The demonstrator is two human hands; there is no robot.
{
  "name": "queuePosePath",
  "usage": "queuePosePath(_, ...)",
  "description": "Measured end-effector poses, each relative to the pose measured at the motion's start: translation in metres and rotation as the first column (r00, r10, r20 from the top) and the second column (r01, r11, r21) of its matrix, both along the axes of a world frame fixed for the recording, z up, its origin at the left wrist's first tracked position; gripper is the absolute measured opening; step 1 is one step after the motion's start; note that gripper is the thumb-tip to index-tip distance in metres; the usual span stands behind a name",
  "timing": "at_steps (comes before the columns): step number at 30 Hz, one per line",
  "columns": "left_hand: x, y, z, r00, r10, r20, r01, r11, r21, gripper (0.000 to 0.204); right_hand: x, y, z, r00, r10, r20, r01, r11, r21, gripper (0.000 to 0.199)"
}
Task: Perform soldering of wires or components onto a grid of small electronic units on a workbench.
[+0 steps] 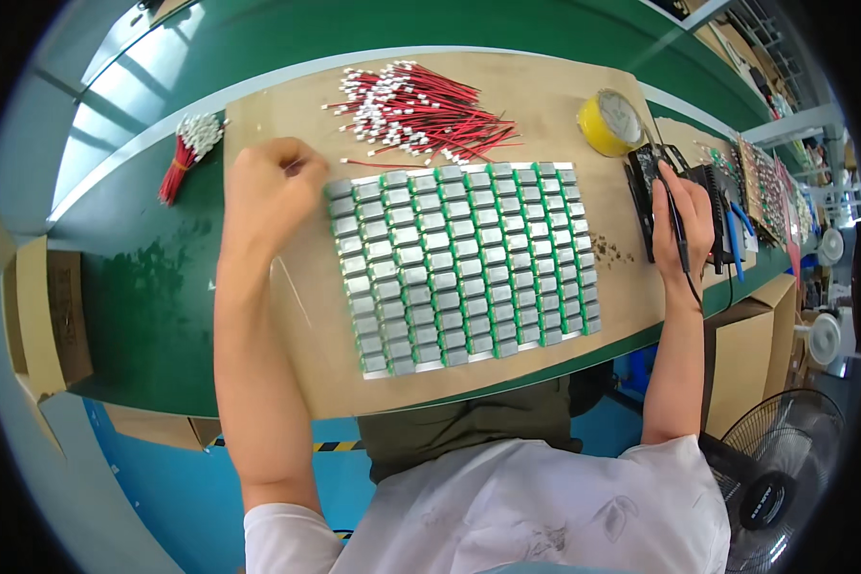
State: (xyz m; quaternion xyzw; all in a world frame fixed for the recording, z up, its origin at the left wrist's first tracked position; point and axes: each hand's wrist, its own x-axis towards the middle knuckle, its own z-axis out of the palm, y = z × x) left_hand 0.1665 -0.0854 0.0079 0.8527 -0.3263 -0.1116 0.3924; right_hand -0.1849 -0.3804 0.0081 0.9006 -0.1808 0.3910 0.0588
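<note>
My left hand [275, 191] is closed in a pinch just left of the far left corner of a panel of small boards. Its fingertips are curled in, and whatever they hold is hidden. The panel [464, 263] carries rows of grey rectangular parts on green circuit strips. Wrapped around a black soldering iron [679, 230], my right hand [696, 218] is right of the panel, beside a black stand [706, 182]. The iron points away from me, its cable trailing below my hand. Beyond the panel lies a loose heap of red-and-black wires [421, 110] with white connectors.
A yellow tape roll [610, 122] stands at the back right. Blue-handled pliers [737, 230] lie right of the stand. A bundle of wires [187, 153] rests on the green table at left. Cardboard boxes [751, 354] and a fan [775, 488] stand off the table's edge.
</note>
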Motion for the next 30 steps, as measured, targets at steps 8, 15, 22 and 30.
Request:
queuePosePath(8,0.004,-0.002,-0.013,0.993,-0.106,-0.054,0.108,0.993,0.038,0.024,0.036,0.016,0.005,0.975,0.2,0.093,-0.217,0.948,0.234,0.042)
queuePosePath(15,0.006,-0.004,-0.016,0.989,-0.135,-0.054,0.138,0.989,0.046,0.026,0.077,0.005,-0.018,0.921,0.382,0.071,-0.371,0.812,0.45,0.017)
queuePosePath(22,0.004,-0.003,-0.014,0.992,-0.122,-0.022,0.124,0.987,0.098,0.03,0.087,0.007,-0.021,0.923,0.386,0.011,-0.333,0.782,0.528,0.015)
queuePosePath(30,0.001,-0.004,-0.01,0.987,-0.157,0.021,0.154,0.984,0.089,0.034,0.089,0.01,-0.019,0.919,0.389,-0.06,-0.313,0.815,0.488,0.016)
